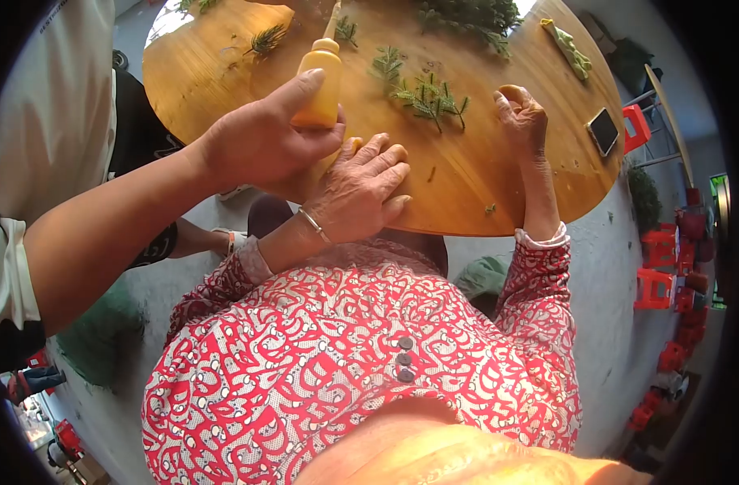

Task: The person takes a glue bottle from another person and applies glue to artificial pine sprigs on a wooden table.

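My left hand (361, 190), with a bracelet at the wrist, lies palm down at the near edge of the round wooden table (458, 186). Its fingers are stretched out and hold nothing. My right hand (523, 121) rests on the tabletop to the right, fingers curled in, with no object showing in it. Between and beyond my hands lie green fir-like plastic sprigs (430, 101). Just above my left hand, another person's hand (264, 133) reaches in from the left, gripping a yellow squeeze bottle (321, 81) with a pale nozzle pointing up.
A bushy green pile (470, 20) sits at the far side of the table. Yellowish gloves (567, 50) and a phone (603, 132) lie toward the right rim. Another sprig (267, 39) is at the far left. Red stools (655, 287) stand on the floor at right; a person stands close on my left.
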`<state>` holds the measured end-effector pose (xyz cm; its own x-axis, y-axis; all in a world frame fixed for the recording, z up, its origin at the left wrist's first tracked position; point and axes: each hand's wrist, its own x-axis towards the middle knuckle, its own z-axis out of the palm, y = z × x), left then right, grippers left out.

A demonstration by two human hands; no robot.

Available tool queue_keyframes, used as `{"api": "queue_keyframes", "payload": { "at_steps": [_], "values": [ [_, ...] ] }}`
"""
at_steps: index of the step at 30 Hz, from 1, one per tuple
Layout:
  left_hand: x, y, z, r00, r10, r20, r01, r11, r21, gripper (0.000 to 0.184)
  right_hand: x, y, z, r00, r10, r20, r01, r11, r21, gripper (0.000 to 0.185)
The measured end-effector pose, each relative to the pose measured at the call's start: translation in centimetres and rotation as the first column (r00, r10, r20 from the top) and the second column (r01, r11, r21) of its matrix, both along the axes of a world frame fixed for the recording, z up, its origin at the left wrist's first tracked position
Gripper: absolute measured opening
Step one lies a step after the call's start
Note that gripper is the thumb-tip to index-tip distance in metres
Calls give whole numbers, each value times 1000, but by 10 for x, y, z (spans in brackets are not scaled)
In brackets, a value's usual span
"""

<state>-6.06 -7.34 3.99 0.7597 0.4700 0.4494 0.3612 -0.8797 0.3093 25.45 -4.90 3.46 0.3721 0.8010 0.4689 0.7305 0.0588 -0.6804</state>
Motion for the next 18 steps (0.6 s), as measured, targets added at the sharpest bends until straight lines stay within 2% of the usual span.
{"api": "queue_keyframes", "payload": {
  "at_steps": [5, 11, 18],
  "values": [
    [-2, -1, 2, 1000, -13, 22, 14, 1000, -7, 38, -12, -5, 5, 999, 33, -13, -33, 999, -11, 20],
    [-5, -5, 10, 1000, -8, -5, 8, 1000, 1, 38, -18, -10, 13, 996, 30, 82, -29, 1000, -11, 20],
    [-4, -5, 11, 1000, -10, -2, 10, 999, -36, 38, -19, -10, 12, 996, 48, 70, -46, 999, -25, 21]
  ]
}}
